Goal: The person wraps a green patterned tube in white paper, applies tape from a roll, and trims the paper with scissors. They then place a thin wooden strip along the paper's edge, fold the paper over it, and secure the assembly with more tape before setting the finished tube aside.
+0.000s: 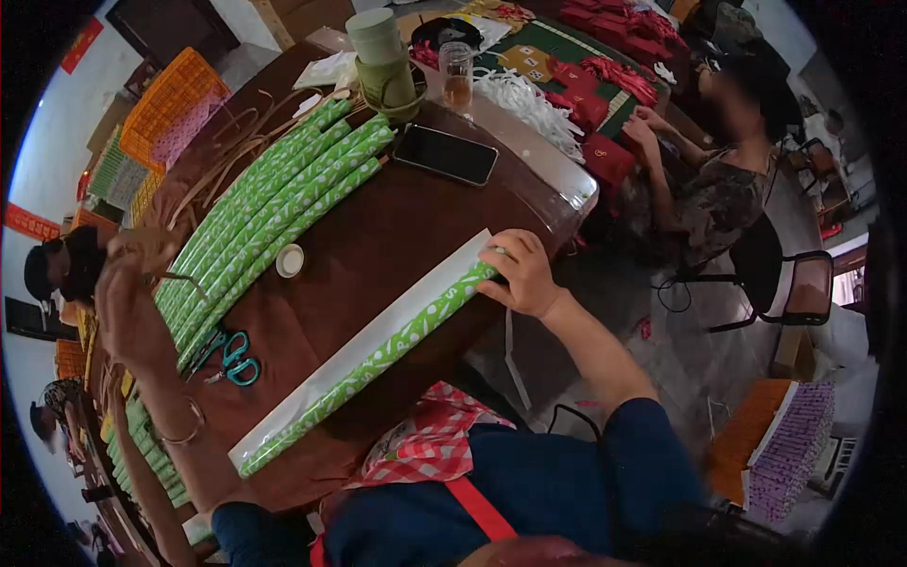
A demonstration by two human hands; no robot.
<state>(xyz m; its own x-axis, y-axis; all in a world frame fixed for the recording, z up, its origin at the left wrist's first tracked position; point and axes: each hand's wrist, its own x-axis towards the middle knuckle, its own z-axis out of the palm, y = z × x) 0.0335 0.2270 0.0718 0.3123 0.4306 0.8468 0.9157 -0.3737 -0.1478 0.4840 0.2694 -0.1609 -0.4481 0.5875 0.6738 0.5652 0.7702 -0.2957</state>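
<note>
A roll of green wrapping paper [378,361] with a white pattern lies slantwise across the table, a strip of its white underside showing along the far edge. Curled over its upper right end is my right hand [521,272], thumb on the near side. My left hand [132,312] is raised at the left, away from this roll, beside a bundle of finished green rolls [274,194]. Its fingers are smeared by motion, and a thin brown strip [187,280] shows next to them. Teal-handled scissors [236,361] lie between the bundle and the roll.
A small round tape-like roll [290,261] and a black phone [446,155] rest on the brown table [425,213]. Behind stand a green canister [385,80] and a glass [457,76]. Another person [718,189] sits at the right, handling red items. Orange crates [175,104] stand left.
</note>
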